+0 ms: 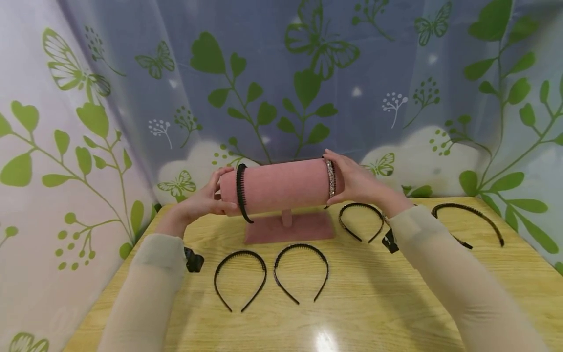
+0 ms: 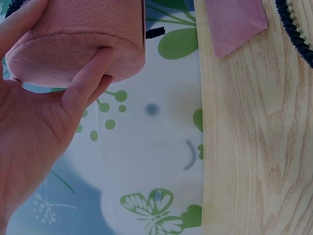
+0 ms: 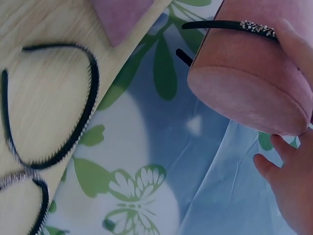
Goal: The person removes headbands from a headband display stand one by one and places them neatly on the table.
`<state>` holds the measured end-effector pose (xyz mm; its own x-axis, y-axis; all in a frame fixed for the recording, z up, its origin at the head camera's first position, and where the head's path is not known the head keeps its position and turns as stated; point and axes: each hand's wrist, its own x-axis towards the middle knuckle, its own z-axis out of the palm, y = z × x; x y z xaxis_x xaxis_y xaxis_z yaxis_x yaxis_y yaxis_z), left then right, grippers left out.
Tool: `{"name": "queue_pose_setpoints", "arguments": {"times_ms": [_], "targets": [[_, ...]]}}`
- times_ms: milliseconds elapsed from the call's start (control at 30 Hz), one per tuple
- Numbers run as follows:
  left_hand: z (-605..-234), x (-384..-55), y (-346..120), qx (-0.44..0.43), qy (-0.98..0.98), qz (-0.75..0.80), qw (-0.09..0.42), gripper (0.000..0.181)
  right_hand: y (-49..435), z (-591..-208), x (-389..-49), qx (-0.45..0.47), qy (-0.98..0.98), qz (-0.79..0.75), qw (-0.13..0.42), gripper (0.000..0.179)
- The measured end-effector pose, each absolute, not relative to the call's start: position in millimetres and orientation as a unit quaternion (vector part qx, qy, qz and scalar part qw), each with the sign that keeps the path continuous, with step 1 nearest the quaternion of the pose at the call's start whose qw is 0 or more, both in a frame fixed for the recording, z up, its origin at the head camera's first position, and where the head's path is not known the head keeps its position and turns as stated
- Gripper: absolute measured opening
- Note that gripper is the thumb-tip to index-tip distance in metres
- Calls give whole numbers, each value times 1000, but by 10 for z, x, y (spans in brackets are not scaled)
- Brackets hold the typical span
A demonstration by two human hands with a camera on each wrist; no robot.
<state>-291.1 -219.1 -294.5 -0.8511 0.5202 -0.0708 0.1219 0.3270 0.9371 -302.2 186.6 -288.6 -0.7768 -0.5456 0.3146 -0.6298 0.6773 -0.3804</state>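
Observation:
A pink velvety headband display stand (image 1: 286, 186), a horizontal roll on a flat base, stands at the back of the table. My left hand (image 1: 204, 195) grips the roll's left end; in the left wrist view its fingers (image 2: 90, 78) lie against the round end face. Just inward of that hand, a black toothed headband (image 1: 240, 190) arches over the roll. My right hand (image 1: 354, 178) holds a rhinestone headband (image 1: 331, 178) on the right end, fingers on top and thumb lower at the front. The right wrist view shows the band's black tip (image 3: 193, 24) beside the roll.
Two dark headbands lie in front of the stand, one left (image 1: 241, 253) and one nearer the middle (image 1: 301, 245). More headbands lie to the right, a small one (image 1: 360, 205) and a wider one (image 1: 472, 206). A patterned curtain (image 1: 272, 73) hangs behind the wooden table (image 1: 365, 303).

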Motion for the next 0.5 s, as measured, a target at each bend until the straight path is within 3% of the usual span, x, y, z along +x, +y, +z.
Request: {"name": "queue_pose_setpoints", "arguments": {"times_ms": [500], "targets": [[-2974,-2944,-2214,205,793,545,180,91,1951,-3005,-3004,214,-894,391,49,122]]}}
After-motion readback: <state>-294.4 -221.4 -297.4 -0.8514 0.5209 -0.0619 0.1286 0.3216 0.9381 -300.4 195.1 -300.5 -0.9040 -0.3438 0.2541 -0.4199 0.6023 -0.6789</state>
